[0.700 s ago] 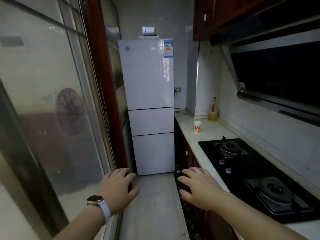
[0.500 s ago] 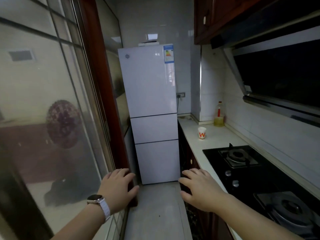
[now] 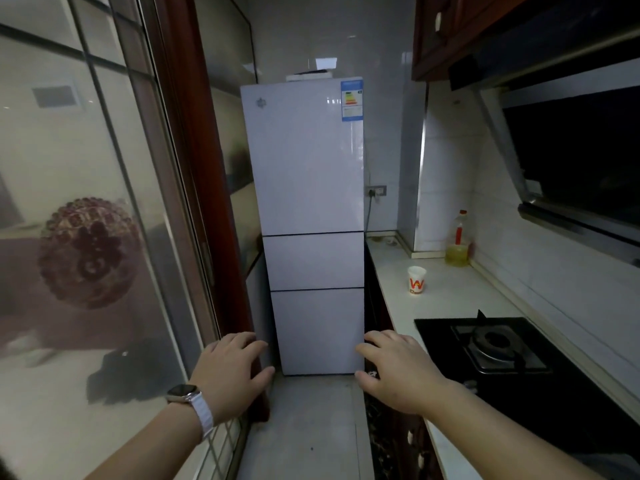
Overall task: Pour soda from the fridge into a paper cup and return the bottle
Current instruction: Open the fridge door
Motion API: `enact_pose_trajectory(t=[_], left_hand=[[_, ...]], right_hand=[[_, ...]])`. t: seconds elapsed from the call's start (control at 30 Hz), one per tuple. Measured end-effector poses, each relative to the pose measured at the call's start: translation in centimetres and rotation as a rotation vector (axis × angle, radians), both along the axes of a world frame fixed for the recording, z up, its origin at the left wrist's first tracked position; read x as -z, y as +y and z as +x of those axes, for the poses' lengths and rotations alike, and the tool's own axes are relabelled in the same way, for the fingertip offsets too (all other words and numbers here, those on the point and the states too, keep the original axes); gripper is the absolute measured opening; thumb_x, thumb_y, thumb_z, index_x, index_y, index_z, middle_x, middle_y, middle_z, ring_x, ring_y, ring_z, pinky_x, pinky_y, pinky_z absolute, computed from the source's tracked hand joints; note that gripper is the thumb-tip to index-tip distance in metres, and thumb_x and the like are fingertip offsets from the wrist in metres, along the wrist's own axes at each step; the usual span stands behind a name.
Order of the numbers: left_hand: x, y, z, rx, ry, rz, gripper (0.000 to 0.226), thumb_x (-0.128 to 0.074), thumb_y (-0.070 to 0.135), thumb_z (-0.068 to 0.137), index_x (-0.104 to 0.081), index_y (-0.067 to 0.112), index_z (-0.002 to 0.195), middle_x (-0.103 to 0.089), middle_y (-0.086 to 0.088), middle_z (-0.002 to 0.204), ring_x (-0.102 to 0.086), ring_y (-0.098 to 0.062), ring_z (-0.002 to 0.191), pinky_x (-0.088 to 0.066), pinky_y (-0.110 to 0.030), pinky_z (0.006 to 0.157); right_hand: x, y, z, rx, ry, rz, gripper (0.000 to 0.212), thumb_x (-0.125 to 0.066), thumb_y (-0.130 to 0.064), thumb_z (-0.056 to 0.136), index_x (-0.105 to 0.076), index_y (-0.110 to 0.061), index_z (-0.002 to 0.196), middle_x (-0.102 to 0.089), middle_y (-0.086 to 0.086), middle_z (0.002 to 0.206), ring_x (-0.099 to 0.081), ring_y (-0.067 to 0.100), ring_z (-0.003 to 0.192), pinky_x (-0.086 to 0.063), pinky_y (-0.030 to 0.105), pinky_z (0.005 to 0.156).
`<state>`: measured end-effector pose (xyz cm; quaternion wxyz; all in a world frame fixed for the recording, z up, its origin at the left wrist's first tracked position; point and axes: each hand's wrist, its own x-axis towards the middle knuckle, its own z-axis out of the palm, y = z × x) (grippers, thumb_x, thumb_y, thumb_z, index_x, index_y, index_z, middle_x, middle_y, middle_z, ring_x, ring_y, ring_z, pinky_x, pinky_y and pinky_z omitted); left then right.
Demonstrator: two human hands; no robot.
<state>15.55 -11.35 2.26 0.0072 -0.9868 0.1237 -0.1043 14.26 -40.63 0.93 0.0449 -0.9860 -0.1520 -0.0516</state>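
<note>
A tall white three-door fridge (image 3: 308, 188) stands at the end of a narrow kitchen aisle, all doors closed. A white paper cup (image 3: 416, 280) with a red W sits upright on the pale counter (image 3: 450, 299) to the fridge's right. No soda bottle is visible. My left hand (image 3: 230, 374), with a watch on the wrist, and my right hand (image 3: 398, 370) are held out in front of me, palms down, fingers relaxed, holding nothing and apart from the fridge.
A glass sliding partition (image 3: 86, 202) with a dark red frame lines the left. A black gas hob (image 3: 498, 344) lies on the counter at right, under a range hood (image 3: 571, 161). A bottle of yellow oil (image 3: 458, 244) stands in the counter's back corner.
The view has moved closer to the fridge, which now looks larger. Both hands stay stretched out in the same open pose.
</note>
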Motion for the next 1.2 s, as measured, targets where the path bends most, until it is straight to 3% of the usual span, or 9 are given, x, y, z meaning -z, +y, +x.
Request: enact_pose_trajectory(t=[0.17, 0.27, 0.43, 0.57, 0.7, 0.83, 1.2], left_hand=[[1.5, 0.8, 4.5, -0.009, 0.012, -0.018, 0.063, -0.034, 0.066, 0.087, -0.054, 0.034, 0.137, -0.05, 0.005, 0.146, -0.044, -0.018, 0.135, -0.035, -0.039, 0.109], [2.6, 1.8, 8.7, -0.017, 0.046, -0.041, 0.057, -0.042, 0.063, 0.091, -0.049, 0.035, 0.14, -0.044, 0.005, 0.15, -0.039, -0.017, 0.139, -0.032, -0.038, 0.112], [3.4, 3.1, 17.3, 0.027, 0.059, -0.05, 0.058, -0.041, 0.061, 0.093, -0.043, 0.035, 0.144, -0.036, 0.005, 0.155, -0.032, -0.017, 0.143, -0.027, -0.037, 0.115], [3.4, 5.2, 25.0, 0.051, 0.062, -0.066, 0.063, -0.04, 0.063, 0.089, -0.047, 0.032, 0.142, -0.042, 0.003, 0.152, -0.038, -0.019, 0.14, -0.032, -0.038, 0.112], [2.5, 7.5, 32.0, 0.09, 0.005, -0.096, 0.072, -0.031, 0.069, 0.081, -0.057, 0.031, 0.136, -0.054, 0.001, 0.142, -0.049, -0.022, 0.132, -0.04, -0.041, 0.104], [1.3, 8.7, 37.5, 0.118, -0.016, -0.114, 0.089, -0.013, 0.071, 0.07, -0.051, 0.031, 0.141, -0.048, 0.003, 0.147, -0.043, -0.019, 0.136, -0.035, -0.038, 0.108], [1.6, 6.7, 48.8, 0.134, -0.01, -0.133, 0.093, -0.01, 0.071, 0.067, -0.051, 0.031, 0.141, -0.045, 0.002, 0.15, -0.04, -0.018, 0.138, -0.035, -0.037, 0.109]], right_hand=[[0.7, 0.9, 4.9, -0.007, 0.025, -0.022, 0.053, -0.037, -0.054, 0.094, -0.044, -0.029, 0.141, -0.037, -0.004, 0.15, -0.032, 0.018, 0.136, -0.026, 0.039, 0.113], [1.3, 1.9, 8.6, -0.008, 0.026, -0.031, 0.053, -0.037, -0.055, 0.093, -0.046, -0.028, 0.138, -0.04, -0.004, 0.147, -0.035, 0.019, 0.133, -0.029, 0.038, 0.11], [1.8, 3.5, 16.5, 0.033, 0.047, -0.043, 0.057, -0.038, -0.055, 0.092, -0.04, -0.031, 0.144, -0.036, -0.004, 0.152, -0.032, 0.018, 0.137, -0.027, 0.037, 0.112], [0.9, 5.5, 23.1, 0.064, 0.061, -0.043, 0.055, -0.039, -0.054, 0.093, -0.04, -0.032, 0.144, -0.036, -0.005, 0.151, -0.033, 0.017, 0.135, -0.027, 0.036, 0.11], [-0.8, 8.2, 29.0, 0.086, 0.035, -0.06, 0.055, -0.04, -0.052, 0.095, -0.039, -0.03, 0.145, -0.036, -0.004, 0.149, -0.035, 0.018, 0.133, -0.028, 0.036, 0.108], [-1.8, 9.9, 33.4, 0.1, 0.022, -0.048, 0.056, -0.04, -0.051, 0.095, -0.038, -0.029, 0.147, -0.035, -0.003, 0.152, -0.034, 0.017, 0.135, -0.027, 0.036, 0.11], [-1.7, 8.2, 43.8, 0.115, -0.008, 0.01, 0.056, -0.04, -0.052, 0.096, -0.038, -0.029, 0.147, -0.038, -0.006, 0.148, -0.036, 0.016, 0.133, -0.029, 0.033, 0.109]])
